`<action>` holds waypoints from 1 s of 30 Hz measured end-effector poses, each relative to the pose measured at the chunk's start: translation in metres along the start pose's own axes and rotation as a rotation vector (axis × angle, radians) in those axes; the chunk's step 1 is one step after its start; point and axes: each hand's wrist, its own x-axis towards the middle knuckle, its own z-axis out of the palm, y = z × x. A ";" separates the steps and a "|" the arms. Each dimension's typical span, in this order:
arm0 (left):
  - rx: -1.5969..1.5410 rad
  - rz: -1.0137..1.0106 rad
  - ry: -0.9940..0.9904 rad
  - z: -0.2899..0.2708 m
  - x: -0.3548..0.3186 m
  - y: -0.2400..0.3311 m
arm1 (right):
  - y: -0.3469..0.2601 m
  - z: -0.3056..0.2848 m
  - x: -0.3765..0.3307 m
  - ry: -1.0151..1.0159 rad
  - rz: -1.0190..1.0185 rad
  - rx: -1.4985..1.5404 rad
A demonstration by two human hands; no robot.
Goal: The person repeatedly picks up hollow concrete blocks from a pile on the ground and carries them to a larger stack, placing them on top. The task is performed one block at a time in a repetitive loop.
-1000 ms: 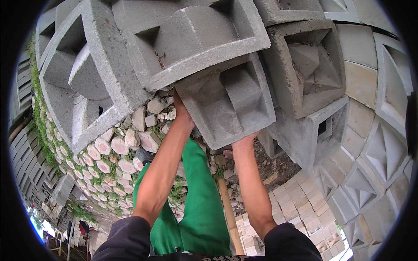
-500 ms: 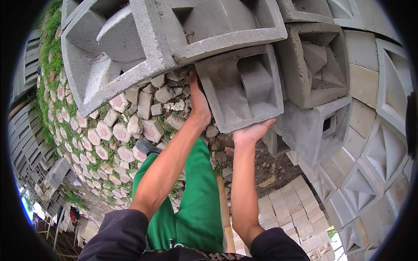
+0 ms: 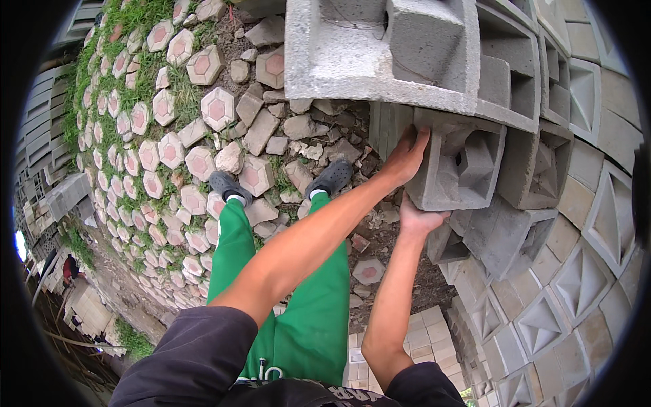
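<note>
A grey concrete vent block [image 3: 444, 180] with a recessed, angular front is held between my two hands, tucked just below a larger light-grey vent block [image 3: 380, 85]. My left hand [image 3: 407, 159] presses on its left side, fingers pointing up and partly hidden behind its edge. Underneath, my right hand [image 3: 422, 218] supports the lower edge with the palm turned up and the thumb out to the right. Close by on the right stands a darker vent block [image 3: 536, 166], and below that another grey block [image 3: 512, 237].
Hexagonal pavers [image 3: 218, 108] with grass between them cover the ground on the left. Broken rubble [image 3: 261, 132] lies ahead of my feet in grey clogs [image 3: 330, 178]. A wall of stacked patterned blocks [image 3: 563, 305] rises on the right, with pale stacked tiles [image 3: 420, 336] lower down.
My view has shifted, so the blocks sit farther right and both my feet show. The held block and both hands are farther right in the picture, with the hands still on it.
</note>
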 end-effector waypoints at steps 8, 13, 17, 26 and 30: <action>-0.134 -0.197 0.286 -0.197 -0.142 -0.070 | 0.212 -0.050 -0.119 0.021 0.367 -0.408; -0.174 -0.289 0.505 -0.332 -0.251 -0.137 | 0.311 -0.059 -0.191 -0.112 0.521 -0.644; -0.199 -0.355 0.565 -0.417 -0.348 -0.137 | 0.377 -0.038 -0.277 -0.279 0.503 -1.007; -0.488 -0.111 0.910 -0.576 -0.566 -0.121 | 0.516 -0.022 -0.476 -0.800 0.644 -1.631; -0.598 0.051 1.141 -0.610 -0.632 -0.107 | 0.562 -0.001 -0.557 -1.095 0.685 -1.728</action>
